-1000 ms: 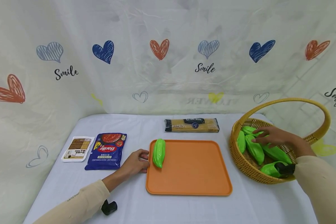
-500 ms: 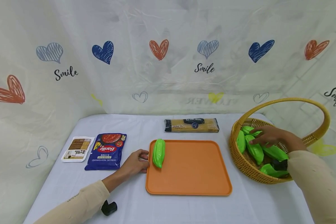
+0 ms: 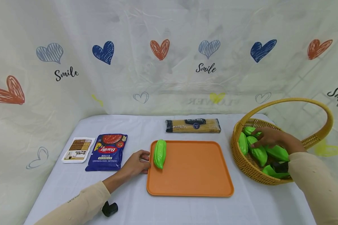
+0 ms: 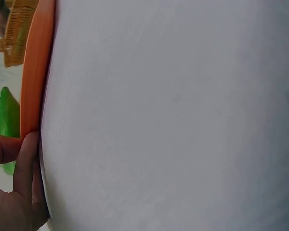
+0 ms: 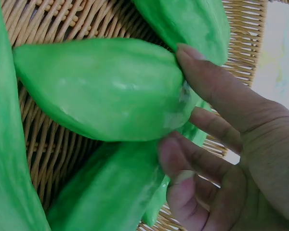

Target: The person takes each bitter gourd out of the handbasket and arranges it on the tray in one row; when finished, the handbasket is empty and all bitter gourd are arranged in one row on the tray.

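My left hand (image 3: 135, 162) pinches the left rim of an orange tray (image 3: 195, 170), which lies flat on the white cloth. In the left wrist view, its fingers (image 4: 27, 163) sit against the tray's edge. A ridged green gourd (image 3: 159, 154) lies lengthwise at the tray's left side. My right hand (image 3: 274, 138) reaches inside a wicker basket (image 3: 239, 162) at the right. Thumb and fingertips there pinch the blunt end of a green gourd (image 5: 103, 91), its pointed end facing away from the palm. Several similar gourds lie around and under it, partly hidden by the hand and sleeve.
A blue Barilla sauce pouch (image 3: 107, 153) and a small white-edged packet (image 3: 78, 150) lie left of the tray. Behind the tray is a pack of spaghetti (image 3: 193, 126). The basket's tall handle (image 3: 291, 100) arches over the right wrist. A curtain (image 3: 169, 78) hangs behind the table.
My right hand has shifted slightly left and its fingers have closed on a gourd in the basket. The left hand and the tray have stayed in place.
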{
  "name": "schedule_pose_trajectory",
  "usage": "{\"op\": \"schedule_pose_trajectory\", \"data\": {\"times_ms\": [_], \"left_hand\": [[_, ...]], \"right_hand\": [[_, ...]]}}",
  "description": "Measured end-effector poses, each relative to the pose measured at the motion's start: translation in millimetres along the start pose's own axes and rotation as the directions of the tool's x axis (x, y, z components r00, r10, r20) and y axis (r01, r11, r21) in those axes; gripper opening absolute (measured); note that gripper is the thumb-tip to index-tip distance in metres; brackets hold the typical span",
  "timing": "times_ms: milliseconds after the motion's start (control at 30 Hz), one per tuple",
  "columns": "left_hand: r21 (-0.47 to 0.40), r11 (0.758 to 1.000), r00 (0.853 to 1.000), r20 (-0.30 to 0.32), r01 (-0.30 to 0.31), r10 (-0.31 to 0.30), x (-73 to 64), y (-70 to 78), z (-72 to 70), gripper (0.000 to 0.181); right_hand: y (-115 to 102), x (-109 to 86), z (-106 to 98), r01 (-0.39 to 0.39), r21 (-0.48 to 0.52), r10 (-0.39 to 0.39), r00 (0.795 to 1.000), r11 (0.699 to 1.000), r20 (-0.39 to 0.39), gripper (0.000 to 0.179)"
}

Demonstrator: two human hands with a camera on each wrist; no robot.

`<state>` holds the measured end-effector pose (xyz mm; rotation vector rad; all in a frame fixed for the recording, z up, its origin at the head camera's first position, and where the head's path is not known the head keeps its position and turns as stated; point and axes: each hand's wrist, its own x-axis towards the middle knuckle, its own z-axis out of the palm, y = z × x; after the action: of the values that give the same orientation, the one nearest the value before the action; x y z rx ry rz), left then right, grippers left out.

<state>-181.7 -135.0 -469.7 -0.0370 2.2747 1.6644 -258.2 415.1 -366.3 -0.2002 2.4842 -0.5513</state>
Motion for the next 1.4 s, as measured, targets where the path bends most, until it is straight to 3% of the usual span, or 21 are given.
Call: {"op": "schedule_pose_trajectory", "data": {"times_ms": [1033, 1400], "left_hand": [[0.012, 1.0, 1.0, 0.006, 0.017, -0.017, -0.1, 1.9, -0.4, 0.054], [0.018, 1.0, 1.0, 0.014, 0.012, -0.013, -1.0, 2.2, -1.2, 0.053]], "right_hand": [[-3, -11.9, 0, 0.083, -0.057, -0.088, 0.992, 0.995, -0.092, 0.082], [-1, -13.9, 0, 0.12, 0.076, -0.107, 0.983, 0.99, -0.148, 0.081]]}}
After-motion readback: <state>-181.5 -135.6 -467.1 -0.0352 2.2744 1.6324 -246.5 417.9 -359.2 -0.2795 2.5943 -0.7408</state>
